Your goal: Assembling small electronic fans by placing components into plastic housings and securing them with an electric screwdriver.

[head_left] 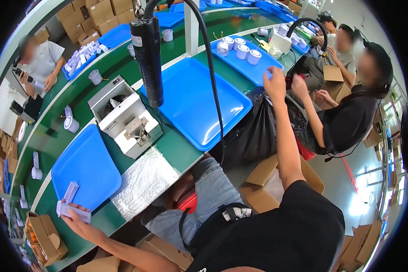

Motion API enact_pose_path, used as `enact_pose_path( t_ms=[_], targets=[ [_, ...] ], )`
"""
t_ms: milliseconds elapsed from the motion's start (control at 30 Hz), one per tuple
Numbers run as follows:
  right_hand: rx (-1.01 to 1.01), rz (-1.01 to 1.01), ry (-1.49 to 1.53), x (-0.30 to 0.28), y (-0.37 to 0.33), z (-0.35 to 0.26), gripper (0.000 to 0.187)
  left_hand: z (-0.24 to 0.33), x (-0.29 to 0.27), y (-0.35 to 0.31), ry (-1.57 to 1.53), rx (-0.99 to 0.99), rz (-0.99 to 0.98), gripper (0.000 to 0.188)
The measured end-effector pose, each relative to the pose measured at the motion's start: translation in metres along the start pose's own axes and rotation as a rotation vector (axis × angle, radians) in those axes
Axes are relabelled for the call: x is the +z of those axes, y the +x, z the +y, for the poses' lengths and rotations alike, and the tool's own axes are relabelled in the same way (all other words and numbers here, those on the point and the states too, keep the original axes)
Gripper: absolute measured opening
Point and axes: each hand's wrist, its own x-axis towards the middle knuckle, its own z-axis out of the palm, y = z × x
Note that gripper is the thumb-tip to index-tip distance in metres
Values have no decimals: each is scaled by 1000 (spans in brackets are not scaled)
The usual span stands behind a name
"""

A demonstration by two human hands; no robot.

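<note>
Low on the left, my left hand (pixel 80 224) is closed around a white plastic part (pixel 72 209), a flat piece with a narrow arm that sticks up over the near blue tray (pixel 87 167). Out to the right, my right hand (pixel 275 85) is raised beside the edge of a blue tray (pixel 245 63) that carries several white round cups (pixel 241 51). Its fingers are apart and hold nothing that I can see. Between my arms stand a white bench machine (pixel 131 122) with a metal fixture and a large blue tray (pixel 199 99) with a bare surface.
A black cylindrical tool (pixel 146 61) hangs over the green bench (pixel 177 140). A co-worker's hand (pixel 300 87) is close to my right hand. A black bag (pixel 254 124) and an open carton (pixel 276 181) lie below it. Several white parts line the belt at left.
</note>
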Motion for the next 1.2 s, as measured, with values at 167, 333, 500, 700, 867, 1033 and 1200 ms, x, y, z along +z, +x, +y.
enact_pose_path(
  t_ms=[167, 333, 500, 700, 867, 1033, 1200],
  targets=[
    [-99, -119, 53, 61, 64, -19, 48, 14, 50, -57, -71, 67, -110, 44],
    [126, -365, -230, 121, 119, -4, 98, 10, 71, -85, -112, -112, -351, 42],
    [-13, -385, -97, 138, 128, 11, 84, 3, 73, -93, -103, -132, -318, 49],
    [-59, -439, -46, 104, 100, -11, 78, 3, 78, -94, -111, -175, -320, 52],
    [-14, -606, -245, 37, 92, -34, 70, 3, 78, -94, -117, -156, -359, 52],
    [-305, -71, 549, 13, 47, -72, 68, 18, 75, -99, -240, -275, -192, 59],
    [-283, 89, 1075, -122, -54, -154, 80, 35, 120, -79, -455, -364, -368, 59]
  ],
)
